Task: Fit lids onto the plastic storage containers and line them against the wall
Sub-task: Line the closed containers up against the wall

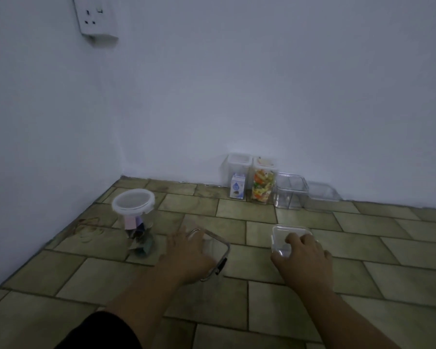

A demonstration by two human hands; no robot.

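Note:
On the tiled floor in front of me, my left hand (189, 258) grips the near left edge of a clear lid with a grey rim (218, 244) and a dark clip. My right hand (305, 259) curls over a small clear square container (286, 233), thumb on its left side. A round container with a white lid (133, 202) holding coloured papers stands to the left. Against the back wall stand a tall lidded container with a small carton (238, 172), a tall container of colourful snacks (262, 183), a clear square container (291, 190) and a low clear container (322, 195).
Two white walls meet in a corner (122, 172) at the left. A wall socket (96, 17) sits high on the left wall. Brown stains (88, 227) mark the tiles near the round container. Bare tiles stretch to the right (388, 248).

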